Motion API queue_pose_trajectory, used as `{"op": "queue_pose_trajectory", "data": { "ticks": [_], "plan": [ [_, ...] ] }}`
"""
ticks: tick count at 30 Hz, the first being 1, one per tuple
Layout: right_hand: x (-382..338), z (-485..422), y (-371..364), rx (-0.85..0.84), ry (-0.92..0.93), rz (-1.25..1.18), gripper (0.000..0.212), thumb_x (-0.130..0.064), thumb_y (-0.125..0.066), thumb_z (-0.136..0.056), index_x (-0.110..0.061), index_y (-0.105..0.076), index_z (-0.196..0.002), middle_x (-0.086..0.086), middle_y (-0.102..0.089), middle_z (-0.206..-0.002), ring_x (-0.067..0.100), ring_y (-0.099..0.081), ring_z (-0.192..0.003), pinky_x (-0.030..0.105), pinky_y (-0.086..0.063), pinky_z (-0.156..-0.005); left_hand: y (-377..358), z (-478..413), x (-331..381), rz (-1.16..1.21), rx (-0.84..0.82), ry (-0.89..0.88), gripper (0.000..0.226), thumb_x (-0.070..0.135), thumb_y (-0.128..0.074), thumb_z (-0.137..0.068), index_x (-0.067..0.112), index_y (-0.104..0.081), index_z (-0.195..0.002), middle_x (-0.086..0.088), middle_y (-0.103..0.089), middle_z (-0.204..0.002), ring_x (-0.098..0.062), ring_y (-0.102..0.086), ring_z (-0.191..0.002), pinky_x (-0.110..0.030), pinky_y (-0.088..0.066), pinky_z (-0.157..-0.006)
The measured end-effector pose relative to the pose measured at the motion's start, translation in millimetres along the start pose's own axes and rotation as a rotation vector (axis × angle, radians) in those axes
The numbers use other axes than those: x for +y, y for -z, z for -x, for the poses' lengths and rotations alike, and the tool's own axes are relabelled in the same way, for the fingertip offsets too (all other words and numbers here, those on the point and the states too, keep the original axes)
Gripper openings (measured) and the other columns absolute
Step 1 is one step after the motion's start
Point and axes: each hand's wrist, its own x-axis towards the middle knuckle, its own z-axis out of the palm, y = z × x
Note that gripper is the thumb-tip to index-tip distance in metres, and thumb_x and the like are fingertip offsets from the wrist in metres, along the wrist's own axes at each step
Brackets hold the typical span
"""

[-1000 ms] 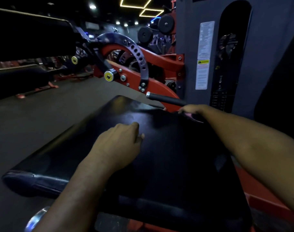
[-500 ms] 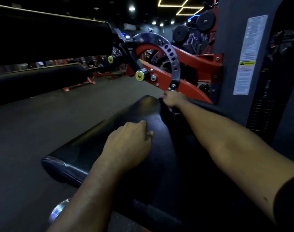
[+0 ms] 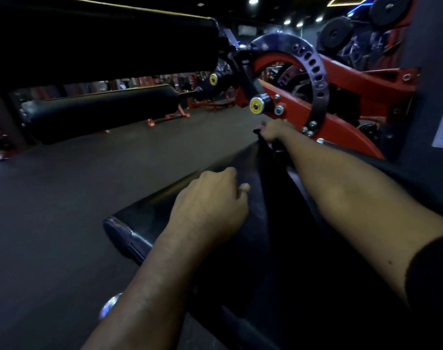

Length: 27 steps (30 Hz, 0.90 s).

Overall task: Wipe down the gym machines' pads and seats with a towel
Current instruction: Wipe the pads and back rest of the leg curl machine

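Head view: left hand (image 3: 210,205) rests on seat pad (image 3: 149,215), fingers curled under, nothing seen in grip. Right hand (image 3: 276,131) at pad's far end, fingers closed round dark towel (image 3: 265,145), just beside red machine frame (image 3: 341,125). Roller pad (image 3: 102,39) upper left.

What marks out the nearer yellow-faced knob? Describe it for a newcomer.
Find the red machine arm crossed by a dark curved plate with holes. At the arm's left end sits the yellow-faced knob, beside a silver bolt; the smaller yellow disc sits further back on black.
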Motion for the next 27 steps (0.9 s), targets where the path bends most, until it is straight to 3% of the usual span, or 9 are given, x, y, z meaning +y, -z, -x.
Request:
{"op": "queue_pose_trajectory", "data": {
  "ticks": [5, 7, 10, 13, 15, 17, 19, 23, 27],
  "plan": [
    [-48, -35, -13, -0.200, 0.223, 0.138, 0.023, -0.047, -0.056, -0.083, -0.042, -0.073, -0.097, -0.006, -0.070, -0.120, 0.025, -0.065, -0.110, 0.038, -0.053, -0.098, 1, -1, -6, -0.018, 0.040, 0.038, 0.026, 0.045, -0.042, -0.103, 0.022, -0.053, -0.096, -0.001, -0.058, -0.088, -0.020, -0.058, -0.079, -0.037, -0.043, -0.064],
    [-74, -24, -20, -0.320, 0.342, 0.160, 0.017, -0.042, -0.058, -0.086, -0.046, -0.073, -0.078, -0.008, -0.071, -0.115, 0.020, -0.065, -0.102, 0.036, -0.054, -0.094, 1, -2, -8, -0.027, 0.058, 0.055, 0.026, 0.045, -0.043, -0.103, 0.022, -0.052, -0.094, 0.000, -0.056, -0.085, -0.019, -0.056, -0.077, -0.036, -0.041, -0.063],
    [-95, 7, -14, -0.356, 0.416, 0.115, 0.023, -0.031, -0.057, -0.098, -0.040, -0.071, -0.083, -0.008, -0.070, -0.112, 0.016, -0.060, -0.101, 0.030, -0.047, -0.089, 0, -2, -11, -0.038, 0.054, 0.078, 0.026, 0.045, -0.043, -0.103, 0.023, -0.053, -0.095, 0.001, -0.057, -0.085, -0.018, -0.058, -0.076, -0.035, -0.042, -0.063],
    [-74, 1, -8, -0.365, 0.340, 0.089, 0.026, -0.032, -0.054, -0.102, -0.037, -0.076, -0.090, -0.008, -0.066, -0.110, 0.016, -0.058, -0.097, 0.029, -0.049, -0.086, -1, -4, -13, -0.039, 0.032, 0.101, 0.027, 0.045, -0.043, -0.103, 0.022, -0.055, -0.098, 0.000, -0.059, -0.088, -0.020, -0.060, -0.079, -0.036, -0.046, -0.066],
    [-66, -5, -8, -0.361, 0.245, 0.072, 0.021, -0.040, -0.062, -0.091, -0.037, -0.081, -0.099, -0.003, -0.068, -0.119, 0.021, -0.063, -0.102, 0.038, -0.055, -0.095, -1, -5, -15, -0.052, 0.036, 0.105, 0.027, 0.045, -0.043, -0.103, 0.021, -0.055, -0.099, -0.001, -0.058, -0.089, -0.021, -0.059, -0.080, -0.037, -0.048, -0.068],
    [-72, -8, -13, -0.302, 0.199, 0.117, 0.037, -0.042, -0.067, -0.077, -0.021, -0.077, -0.106, 0.006, -0.069, -0.116, 0.026, -0.068, -0.094, 0.041, -0.058, -0.092, 0, -4, -16, -0.042, 0.038, 0.113, 0.028, 0.045, -0.043, -0.103, 0.021, -0.057, -0.105, -0.003, -0.059, -0.093, -0.024, -0.061, -0.084, -0.040, -0.053, -0.075],
    [-88, 12, -13, -0.299, 0.202, 0.139, 0.039, -0.035, -0.065, -0.080, -0.010, -0.067, -0.110, 0.010, -0.067, -0.113, 0.029, -0.068, -0.091, 0.038, -0.057, -0.085, 0, -3, -15, -0.030, 0.066, 0.127, 0.030, 0.043, -0.042, -0.102, 0.020, -0.059, -0.110, -0.006, -0.062, -0.099, -0.028, -0.063, -0.089, -0.044, -0.055, -0.082],
    [-127, 52, -16, -0.301, 0.253, 0.112, 0.023, -0.031, -0.061, -0.083, -0.012, -0.067, -0.093, 0.014, -0.068, -0.112, 0.031, -0.068, -0.094, 0.039, -0.055, -0.084, 1, 2, -17, -0.027, 0.196, 0.176, 0.029, 0.040, -0.044, -0.101, 0.016, -0.061, -0.105, -0.007, -0.061, -0.099, -0.032, -0.062, -0.093, -0.038, -0.050, -0.077],
    [-148, 84, -17, -0.224, 0.262, 0.157, 0.032, -0.044, -0.056, -0.080, -0.016, -0.069, -0.090, 0.007, -0.071, -0.105, 0.024, -0.066, -0.096, 0.035, -0.049, -0.084, 10, 12, -23, 0.134, 0.321, 0.248, 0.029, 0.038, -0.046, -0.100, 0.014, -0.062, -0.106, -0.010, -0.064, -0.102, -0.034, -0.061, -0.095, -0.040, -0.050, -0.078]
  ]
}}
